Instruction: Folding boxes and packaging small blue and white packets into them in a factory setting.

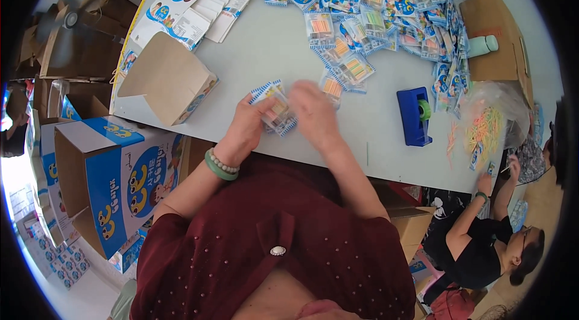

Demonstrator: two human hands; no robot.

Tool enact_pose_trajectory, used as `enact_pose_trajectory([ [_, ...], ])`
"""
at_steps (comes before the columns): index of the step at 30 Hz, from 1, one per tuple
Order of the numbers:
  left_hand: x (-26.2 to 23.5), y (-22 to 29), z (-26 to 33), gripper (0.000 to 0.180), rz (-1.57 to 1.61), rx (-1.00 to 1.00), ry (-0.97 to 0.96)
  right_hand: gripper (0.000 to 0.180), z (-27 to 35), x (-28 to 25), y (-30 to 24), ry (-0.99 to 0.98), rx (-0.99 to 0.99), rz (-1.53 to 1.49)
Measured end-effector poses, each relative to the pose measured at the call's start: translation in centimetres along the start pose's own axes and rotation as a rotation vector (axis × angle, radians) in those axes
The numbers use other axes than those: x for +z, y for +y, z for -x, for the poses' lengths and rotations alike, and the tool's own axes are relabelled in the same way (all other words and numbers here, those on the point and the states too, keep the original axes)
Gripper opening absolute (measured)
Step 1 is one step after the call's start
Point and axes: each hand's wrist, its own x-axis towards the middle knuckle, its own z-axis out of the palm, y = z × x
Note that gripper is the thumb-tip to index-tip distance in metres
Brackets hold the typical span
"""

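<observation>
Tabletop (pixel 259 48): packets (pixel 279 116) in left grip (pixel 244 126).

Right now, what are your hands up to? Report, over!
Left hand gripping packets. Right hand beside them, blurred. Open box left, tape dispenser right, neither blocking.

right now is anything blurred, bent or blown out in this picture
In the head view, the right hand is smeared, likely by motion, while the left hand looks clearer; in the same head view, fisheye distortion bows the edges of the table, and a bright patch at far left is washed out white.
</observation>
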Motion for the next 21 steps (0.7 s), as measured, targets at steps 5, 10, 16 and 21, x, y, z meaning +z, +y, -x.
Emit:
enact_pose_trajectory([
  [5, -2.5, 0.2, -0.9, 0.035, 0.182, -0.237, -0.072, 0.035, -2.3, -7.6, 6.0, 0.016, -0.054, 0.985],
  [10, -1.8, 1.9, -0.3, 0.034, 0.313, -0.256, -0.223, 0.037, -1.4, -7.2, 2.8, -0.317, 0.386, 0.771],
  [16, -3.8, 1.3, -1.0, 0.035, 0.294, -0.188, -0.301, 0.027, 0.9, -6.9, 3.1, -0.114, 0.231, 0.738],
  [21, -2.8, 2.3, 0.1, 0.038, 0.455, -0.294, -0.519, 0.022, -1.0, -10.5, 1.4, -0.114, 0.898, 0.156],
])
